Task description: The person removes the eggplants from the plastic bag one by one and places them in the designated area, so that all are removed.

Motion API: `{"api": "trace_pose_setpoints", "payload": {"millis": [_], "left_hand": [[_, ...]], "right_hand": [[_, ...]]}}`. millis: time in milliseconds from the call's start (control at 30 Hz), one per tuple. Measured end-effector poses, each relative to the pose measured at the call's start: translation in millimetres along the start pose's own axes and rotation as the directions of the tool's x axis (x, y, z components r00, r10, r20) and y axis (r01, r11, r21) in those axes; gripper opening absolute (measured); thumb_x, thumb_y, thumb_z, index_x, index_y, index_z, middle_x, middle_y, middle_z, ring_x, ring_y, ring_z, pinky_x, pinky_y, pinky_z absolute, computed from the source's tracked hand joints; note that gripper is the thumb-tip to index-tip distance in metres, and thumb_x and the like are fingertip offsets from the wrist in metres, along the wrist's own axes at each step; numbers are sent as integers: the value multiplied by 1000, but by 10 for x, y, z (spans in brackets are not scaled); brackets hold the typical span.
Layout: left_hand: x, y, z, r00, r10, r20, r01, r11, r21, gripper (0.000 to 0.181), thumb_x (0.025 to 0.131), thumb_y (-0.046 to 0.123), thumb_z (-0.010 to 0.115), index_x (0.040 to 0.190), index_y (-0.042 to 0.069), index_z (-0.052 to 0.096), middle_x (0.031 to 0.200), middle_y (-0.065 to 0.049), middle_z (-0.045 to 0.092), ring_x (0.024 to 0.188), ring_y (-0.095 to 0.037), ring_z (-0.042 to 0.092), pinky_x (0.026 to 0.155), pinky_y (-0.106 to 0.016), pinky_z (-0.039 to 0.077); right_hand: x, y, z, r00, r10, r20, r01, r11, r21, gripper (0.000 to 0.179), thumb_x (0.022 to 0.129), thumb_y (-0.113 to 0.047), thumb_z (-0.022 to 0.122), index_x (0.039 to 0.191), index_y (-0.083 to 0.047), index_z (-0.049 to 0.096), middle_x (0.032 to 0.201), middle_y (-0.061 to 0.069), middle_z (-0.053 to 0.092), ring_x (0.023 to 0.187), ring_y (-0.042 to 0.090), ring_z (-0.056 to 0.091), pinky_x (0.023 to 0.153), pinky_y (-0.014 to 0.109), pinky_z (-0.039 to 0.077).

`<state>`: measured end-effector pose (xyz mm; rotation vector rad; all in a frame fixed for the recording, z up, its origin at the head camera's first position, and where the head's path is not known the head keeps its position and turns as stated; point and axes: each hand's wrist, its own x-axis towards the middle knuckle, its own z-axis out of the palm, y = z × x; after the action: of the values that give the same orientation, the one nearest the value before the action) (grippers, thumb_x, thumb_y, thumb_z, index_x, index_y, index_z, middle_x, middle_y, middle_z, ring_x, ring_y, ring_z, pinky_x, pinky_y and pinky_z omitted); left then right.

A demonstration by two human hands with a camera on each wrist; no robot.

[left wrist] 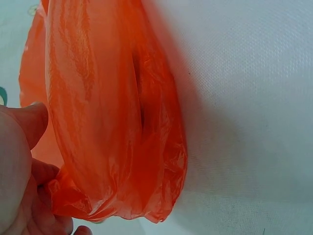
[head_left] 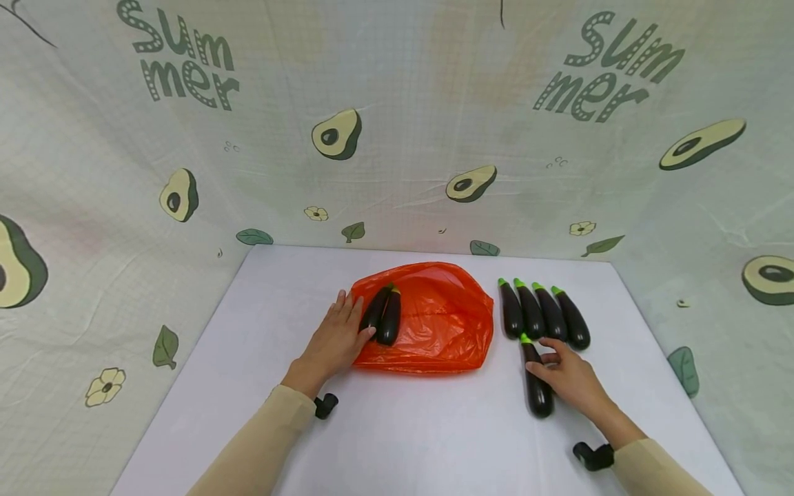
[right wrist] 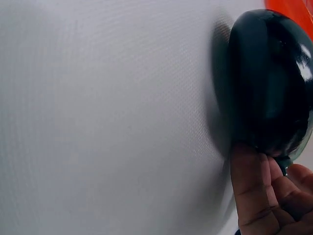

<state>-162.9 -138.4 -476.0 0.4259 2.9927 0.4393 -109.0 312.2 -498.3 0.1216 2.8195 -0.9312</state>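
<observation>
The right hand (head_left: 569,377) had its thumb and fingers closed about the nearest eggplant (head_left: 537,391), above its middle and towards the green cap. That eggplant lay on the desk (head_left: 428,441), to the right of the red plastic bag (head_left: 440,320), its cap just beside the near ends of a row of four eggplants (head_left: 533,311). The left hand (head_left: 333,339) rested against the bag's left edge, fingers long and loosely spread, thumb near the pair of eggplants (head_left: 389,321) on the left part of the film. Whether that pair lay inside the bag's mouth or on top of it, I could not tell.

The step in hand looked like gaining a secure hold of the single eggplant. Doing it well probably called for a firmer wrap round the body — glossy skin could slip, and the heavy rounded end might swing if gripped only near the cap. Tipping the cap clear of the row would likely spare its neighbours a knock, while light left-hand pressure steadied the thin film.
</observation>
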Motion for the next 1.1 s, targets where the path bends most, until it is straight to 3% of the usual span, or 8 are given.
{"api": "trace_pose_setpoints", "payload": {"millis": [167, 333, 467, 700, 933, 1100], "left_hand": [[1, -11, 9, 1000, -13, 7, 13, 1000, 14, 81, 109, 48, 53, 168, 3, 21, 175, -21, 19, 165, -38, 4, 131, -53, 17], [0, -18, 8, 1000, -11, 0, 11, 1000, 10, 81, 109, 48, 53, 168, 3, 21, 175, -20, 19, 165, -37, 3, 131, -53, 16], [-2, -17, 3, 1000, -3, -11, 4, 1000, 13, 80, 109, 47, 54, 167, 2, 23, 174, -21, 20, 165, -38, 5, 131, -53, 17], [-1, -3, -28, 1000, 3, -9, -3, 1000, 16, 80, 109, 47, 54, 167, 2, 23, 174, -22, 20, 165, -39, 5, 131, -53, 17], [19, -16, -34, 1000, 19, -17, -18, 999, 31, 80, 109, 47, 53, 167, 1, 23, 174, -22, 21, 164, -39, 5, 131, -53, 18], [37, -23, -32, 1000, 13, -14, -12, 999, 31, 80, 109, 47, 54, 167, 1, 23, 174, -22, 20, 165, -39, 4, 131, -53, 17]], "right_hand": [[-7, 8, 6, 999, -19, -27, 19, 1000, 5, 70, 100, -41, 71, 147, 6, 49, 127, 31, 69, 113, 44, 70, 90, 55, 60], [11, -11, -9, 992, -40, -117, 41, 999, 5, 65, 101, -40, 71, 143, 6, 53, 122, 26, 69, 106, 37, 70, 79, 41, 59], [48, -78, -26, 977, -61, -206, 64, 998, 9, 60, 100, -36, 72, 142, 5, 56, 120, 23, 70, 104, 35, 68, 75, 33, 54], [186, -347, -40, 950, -117, -290, 133, 990, 36, 55, 100, -31, 73, 141, 2, 58, 120, 22, 68, 105, 34, 66, 71, 26, 54], [366, -805, 3, 957, -135, -258, 163, 983, 89, 53, 102, -28, 70, 146, -2, 55, 127, 21, 66, 111, 34, 64, 87, 44, 61], [460, -1174, 83, 966, -156, -208, 189, 971, 148, 55, 104, -30, 68, 150, -5, 52, 132, 19, 64, 115, 34, 62, 95, 49, 61]]}}
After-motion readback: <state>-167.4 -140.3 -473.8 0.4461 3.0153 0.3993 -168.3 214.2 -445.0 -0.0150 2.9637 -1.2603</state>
